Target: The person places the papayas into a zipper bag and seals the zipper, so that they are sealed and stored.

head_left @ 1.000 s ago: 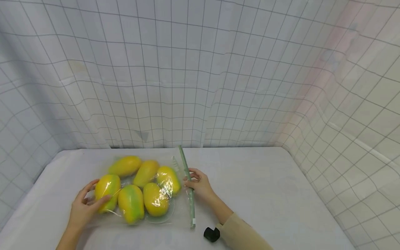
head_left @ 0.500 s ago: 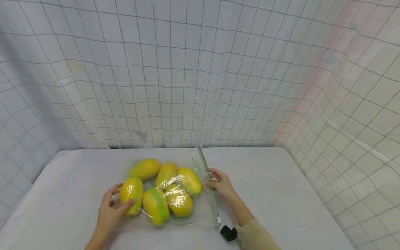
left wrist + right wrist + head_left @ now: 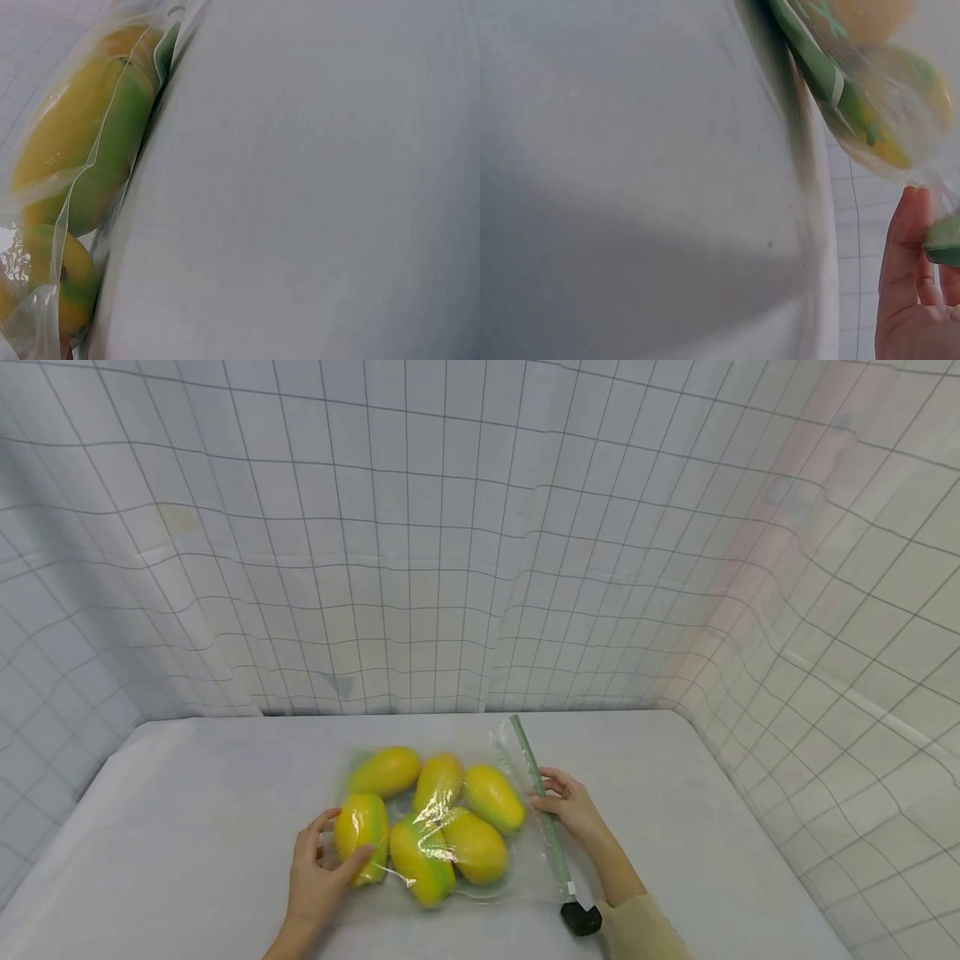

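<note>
A clear zip bag (image 3: pixel 536 864) with a green zip strip (image 3: pixel 551 835) lies on the white table, filled with several yellow-green mangoes (image 3: pixel 423 860). My left hand (image 3: pixel 318 877) grips the leftmost mango (image 3: pixel 362 837) through the plastic, thumb on its near side. At the bag's right end, my right hand (image 3: pixel 577 812) pinches the zip edge about midway along. In the right wrist view the right hand's fingers (image 3: pixel 907 232) meet the plastic beside a green strip end (image 3: pixel 945 247). Bagged mangoes (image 3: pixel 90 142) show in the left wrist view, where the left hand is out of sight.
A white cloth covers the table (image 3: pixel 712 860), which extends on both sides of the bag. White gridded curtains (image 3: pixel 420 568) enclose the back and sides. A small black device (image 3: pixel 581 919) sits by the right cuff (image 3: pixel 645 927).
The bag of mangoes has slid to the right across the table, with both hands moving along and keeping their holds. The mangoes have shifted slightly against each other inside.
</note>
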